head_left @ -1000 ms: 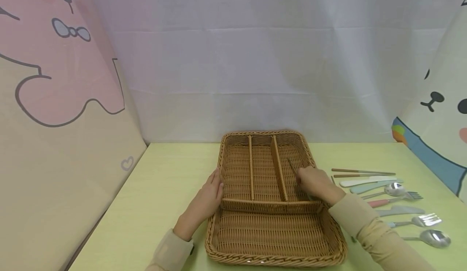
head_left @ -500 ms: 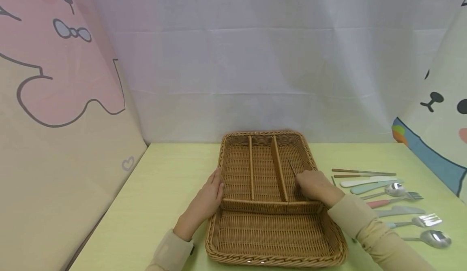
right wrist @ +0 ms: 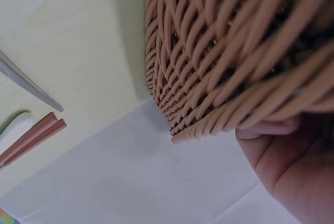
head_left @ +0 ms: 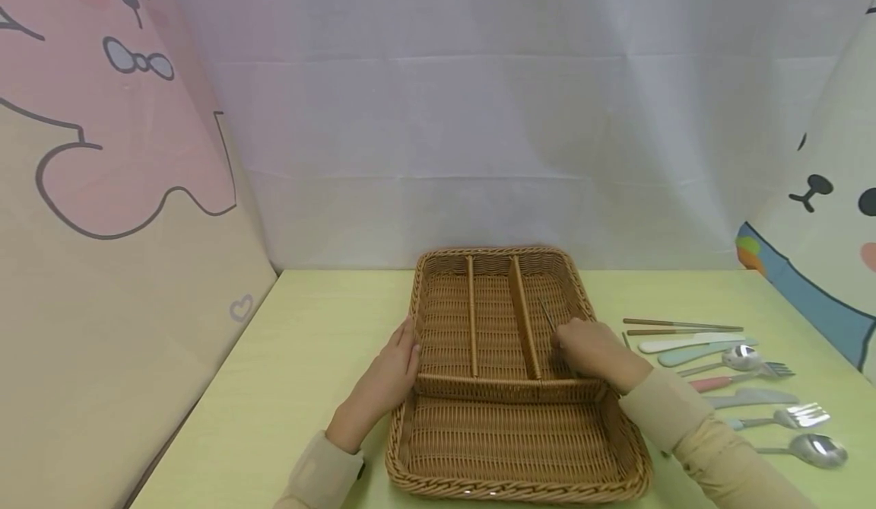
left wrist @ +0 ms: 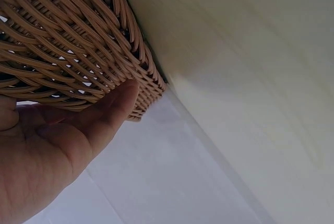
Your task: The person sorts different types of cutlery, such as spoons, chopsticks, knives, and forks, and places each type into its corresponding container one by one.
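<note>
A brown wicker basket (head_left: 520, 488) with dividers stands on the table in the head view. My left hand (head_left: 387, 368) rests against its left outer wall, fingers extended along the weave; in the left wrist view these fingers (left wrist: 112, 112) lie against the basket side. My right hand (head_left: 595, 349) reaches over the right rim into the back right compartment, fingers curled. From them a thin grey chopstick (head_left: 547, 313) points toward the back of that compartment; its other end is hidden by the hand. In the right wrist view, the basket wall (right wrist: 203, 62) covers most of this hand.
Right of the basket lie brown-handled chopsticks (head_left: 660, 322), a white-handled knife (head_left: 674, 343), a pink-handled fork (head_left: 712, 383), a spoon (head_left: 817, 450) and several other utensils, some partly behind my right forearm. A pale curtain (head_left: 438, 151) hangs behind the yellow table (head_left: 308, 341).
My right hand has shifted slightly within the same compartment, while the chopstick tip stays at about the same place. The left hand and the basket have not moved.
</note>
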`<state>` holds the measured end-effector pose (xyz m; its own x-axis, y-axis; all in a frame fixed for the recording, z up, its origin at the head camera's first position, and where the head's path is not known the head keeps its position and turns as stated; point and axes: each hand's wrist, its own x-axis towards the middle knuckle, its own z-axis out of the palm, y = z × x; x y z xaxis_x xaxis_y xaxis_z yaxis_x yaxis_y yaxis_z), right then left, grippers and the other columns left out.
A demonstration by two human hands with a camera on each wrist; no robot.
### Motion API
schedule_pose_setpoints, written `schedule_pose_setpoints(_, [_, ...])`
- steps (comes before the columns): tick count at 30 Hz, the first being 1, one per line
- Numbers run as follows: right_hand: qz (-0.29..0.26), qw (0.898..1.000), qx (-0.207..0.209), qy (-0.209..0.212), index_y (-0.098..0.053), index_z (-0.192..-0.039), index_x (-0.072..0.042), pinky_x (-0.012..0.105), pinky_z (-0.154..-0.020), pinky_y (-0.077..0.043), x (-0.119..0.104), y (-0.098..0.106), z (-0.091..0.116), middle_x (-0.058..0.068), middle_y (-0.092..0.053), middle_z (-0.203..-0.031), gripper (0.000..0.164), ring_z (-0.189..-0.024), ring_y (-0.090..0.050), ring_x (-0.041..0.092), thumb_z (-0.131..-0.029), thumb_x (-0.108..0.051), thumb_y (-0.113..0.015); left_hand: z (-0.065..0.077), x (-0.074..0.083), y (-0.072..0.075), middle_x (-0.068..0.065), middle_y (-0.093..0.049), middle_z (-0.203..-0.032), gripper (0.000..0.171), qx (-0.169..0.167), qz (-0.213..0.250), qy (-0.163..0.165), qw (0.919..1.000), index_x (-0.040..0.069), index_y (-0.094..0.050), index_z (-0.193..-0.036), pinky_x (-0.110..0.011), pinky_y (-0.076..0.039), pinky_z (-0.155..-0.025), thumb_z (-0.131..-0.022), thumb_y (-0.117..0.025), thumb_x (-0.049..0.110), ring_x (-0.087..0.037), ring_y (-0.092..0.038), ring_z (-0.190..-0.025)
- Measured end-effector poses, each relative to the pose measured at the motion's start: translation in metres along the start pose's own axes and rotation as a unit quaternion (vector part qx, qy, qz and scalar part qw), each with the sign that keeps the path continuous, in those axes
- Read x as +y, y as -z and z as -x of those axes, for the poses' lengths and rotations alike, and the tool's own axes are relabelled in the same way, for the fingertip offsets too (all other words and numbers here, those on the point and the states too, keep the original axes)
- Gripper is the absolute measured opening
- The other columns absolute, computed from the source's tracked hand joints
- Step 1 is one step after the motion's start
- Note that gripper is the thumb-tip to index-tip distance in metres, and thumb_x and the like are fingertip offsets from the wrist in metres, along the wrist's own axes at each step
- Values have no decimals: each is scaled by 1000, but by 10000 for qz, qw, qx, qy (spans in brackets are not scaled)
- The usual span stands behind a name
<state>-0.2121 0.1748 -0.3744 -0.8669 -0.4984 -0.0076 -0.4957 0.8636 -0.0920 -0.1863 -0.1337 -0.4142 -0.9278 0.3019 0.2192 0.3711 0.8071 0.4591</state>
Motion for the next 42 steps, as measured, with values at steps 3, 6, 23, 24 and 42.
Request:
schedule_pose_setpoints(3, [-196,9996,224,0,-67,-78,-6,35,-44,-50,2,3,2,6,-64,-65,10,-54,-56,18,-81,-1,-60,0,0,0,-34,-28,-141,52,17,19,-11,10000,-11,-19,-139,-52,-42,-96,-99,-34,17,-41,-35,-124])
schedule_pose_setpoints(6, [-171,9983,561,78,-68,-81,-5,36,-45,-51,6,6,4,9,-66,-70,11,-58,-58,21,-79,2,-59,0,1,1,-34,-28,-141,51,25,20,-46,10000,-12,-19,-139,-52,-42,-96,-99,-34,17,-41,-35,-124])
schedule_pose_setpoints(23, [-98,9895,1325,-567,-65,-87,-1,35,-38,-47,41,24,31,14,-67,-76,10,-53,-54,16,-80,-1,-57,1,1,1,-34,-29,-140,52,37,-50,-90,9999,-11,-18,-139,-51,-44,-94,-99,-34,18,-41,-37,-123])
schedule_pose_setpoints(24, [-121,9897,1286,-624,-65,-87,0,36,-39,-48,43,24,33,15,-67,-77,11,-53,-54,17,-80,-1,-56,1,1,1,-34,-29,-140,52,35,-47,-89,9999,-11,-18,-139,-51,-44,-94,-99,-34,18,-41,-37,-123])
schedule_pose_setpoints(42, [-629,9904,399,-1164,-58,-68,-5,27,-39,-40,74,-7,58,14,-63,-72,10,-50,-43,13,-78,-2,-59,1,1,2,-34,-29,-140,52,-4,-3,-85,10000,-11,-17,-139,-51,-44,-94,-99,-34,17,-42,-38,-122])
